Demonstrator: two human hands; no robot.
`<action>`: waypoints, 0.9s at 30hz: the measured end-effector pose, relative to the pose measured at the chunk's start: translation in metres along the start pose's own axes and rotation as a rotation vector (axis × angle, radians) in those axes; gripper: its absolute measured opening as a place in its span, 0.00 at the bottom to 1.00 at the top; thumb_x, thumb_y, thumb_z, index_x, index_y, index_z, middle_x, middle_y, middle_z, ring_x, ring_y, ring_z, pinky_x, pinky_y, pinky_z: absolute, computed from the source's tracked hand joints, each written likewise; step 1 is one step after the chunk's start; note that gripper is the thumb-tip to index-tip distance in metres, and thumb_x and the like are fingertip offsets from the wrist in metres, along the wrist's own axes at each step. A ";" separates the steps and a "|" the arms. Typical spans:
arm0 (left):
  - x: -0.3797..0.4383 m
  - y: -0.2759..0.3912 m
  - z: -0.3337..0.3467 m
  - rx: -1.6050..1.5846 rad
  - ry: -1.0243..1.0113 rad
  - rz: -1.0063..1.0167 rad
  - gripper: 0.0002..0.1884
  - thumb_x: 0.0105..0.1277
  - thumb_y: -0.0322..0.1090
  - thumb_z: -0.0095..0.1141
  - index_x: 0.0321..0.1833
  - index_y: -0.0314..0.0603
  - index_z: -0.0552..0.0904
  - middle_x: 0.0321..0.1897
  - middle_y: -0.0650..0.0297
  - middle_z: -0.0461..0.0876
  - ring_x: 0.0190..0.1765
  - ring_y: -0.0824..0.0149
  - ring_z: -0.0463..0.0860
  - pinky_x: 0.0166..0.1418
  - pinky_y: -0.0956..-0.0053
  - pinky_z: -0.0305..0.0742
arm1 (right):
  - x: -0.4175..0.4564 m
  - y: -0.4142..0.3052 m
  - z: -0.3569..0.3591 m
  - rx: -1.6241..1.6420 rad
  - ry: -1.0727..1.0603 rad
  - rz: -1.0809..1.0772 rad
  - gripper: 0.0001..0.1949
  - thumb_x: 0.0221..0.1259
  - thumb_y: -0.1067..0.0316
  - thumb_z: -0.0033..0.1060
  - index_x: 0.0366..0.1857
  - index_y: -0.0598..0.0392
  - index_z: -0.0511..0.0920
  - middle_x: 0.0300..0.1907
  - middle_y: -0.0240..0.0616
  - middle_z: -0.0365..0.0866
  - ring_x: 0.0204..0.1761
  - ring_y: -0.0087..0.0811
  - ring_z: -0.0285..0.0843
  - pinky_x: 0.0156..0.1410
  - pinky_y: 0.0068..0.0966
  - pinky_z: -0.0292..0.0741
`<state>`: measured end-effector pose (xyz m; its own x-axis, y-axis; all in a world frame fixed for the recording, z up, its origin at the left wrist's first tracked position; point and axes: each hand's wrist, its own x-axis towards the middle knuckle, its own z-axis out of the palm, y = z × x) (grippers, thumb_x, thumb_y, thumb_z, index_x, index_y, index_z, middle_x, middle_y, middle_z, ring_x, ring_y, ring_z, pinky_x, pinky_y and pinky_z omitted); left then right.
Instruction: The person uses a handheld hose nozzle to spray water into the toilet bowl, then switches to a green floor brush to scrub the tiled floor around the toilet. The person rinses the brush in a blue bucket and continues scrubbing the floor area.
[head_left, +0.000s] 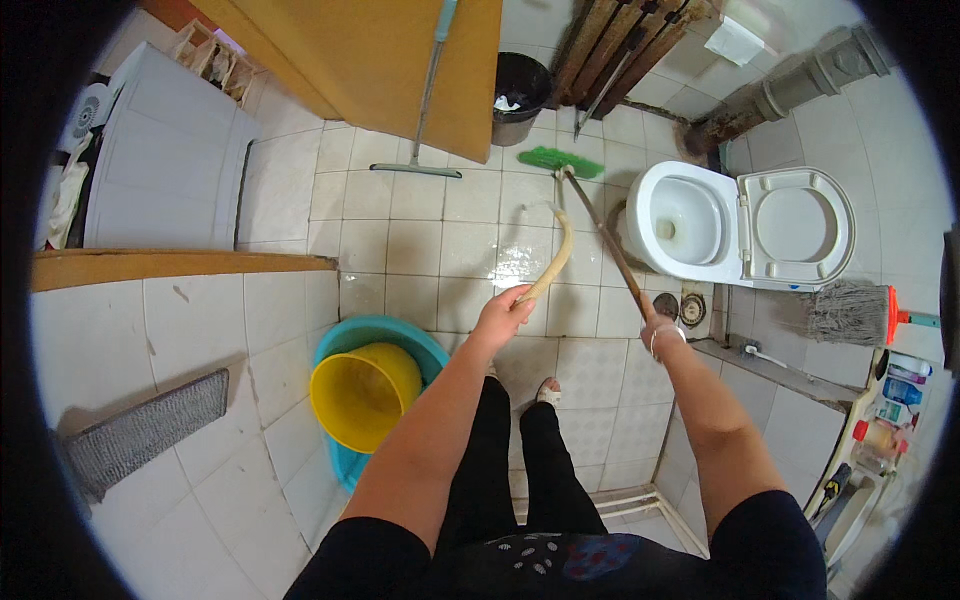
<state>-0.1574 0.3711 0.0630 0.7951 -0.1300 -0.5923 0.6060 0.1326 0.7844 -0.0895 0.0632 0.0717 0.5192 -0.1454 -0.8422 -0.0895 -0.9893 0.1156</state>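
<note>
My left hand (504, 321) is closed around a pale flexible hose (556, 262), whose curved end points away over the floor with water coming from it. The wet tiles (517, 259) shine below the hose. In my right hand (661, 336) is the brown handle of a broom (611, 244). Its green bristle head (561, 161) rests on the tiled floor, between the toilet bowl (686, 217) and a black bucket (519, 94). The toilet's lid and seat are raised.
A yellow bucket (367, 397) sits in a teal basin (375, 330) at my left. A floor squeegee (416, 170) stands by the wooden door (420, 75). A mop (855, 315) hangs right, near a shelf of bottles (900, 390). A floor drain (692, 309) lies beside the toilet.
</note>
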 end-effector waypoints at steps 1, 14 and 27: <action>0.001 -0.002 -0.001 0.016 0.000 -0.016 0.21 0.64 0.36 0.53 0.60 0.41 0.70 0.26 0.70 0.72 0.26 0.79 0.68 0.27 0.84 0.64 | -0.006 0.011 0.020 -0.052 -0.034 -0.004 0.39 0.59 0.72 0.42 0.69 0.30 0.35 0.49 0.54 0.76 0.50 0.48 0.75 0.52 0.41 0.71; 0.006 -0.041 0.022 0.227 -0.080 -0.015 0.20 0.64 0.38 0.54 0.58 0.46 0.72 0.25 0.70 0.73 0.24 0.78 0.68 0.25 0.81 0.65 | -0.129 0.030 0.131 0.175 -0.233 0.053 0.38 0.59 0.68 0.44 0.69 0.30 0.35 0.45 0.60 0.76 0.48 0.52 0.75 0.54 0.43 0.70; -0.009 -0.029 0.066 0.318 -0.171 -0.081 0.22 0.63 0.39 0.54 0.60 0.48 0.71 0.22 0.67 0.72 0.18 0.76 0.67 0.19 0.79 0.62 | -0.126 0.131 0.186 0.183 -0.142 0.104 0.37 0.60 0.71 0.42 0.68 0.23 0.38 0.42 0.55 0.78 0.46 0.49 0.76 0.52 0.41 0.70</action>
<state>-0.1836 0.3037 0.0582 0.7131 -0.2933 -0.6368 0.6081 -0.1934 0.7700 -0.3241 -0.0453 0.0949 0.3757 -0.2294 -0.8979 -0.2953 -0.9480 0.1187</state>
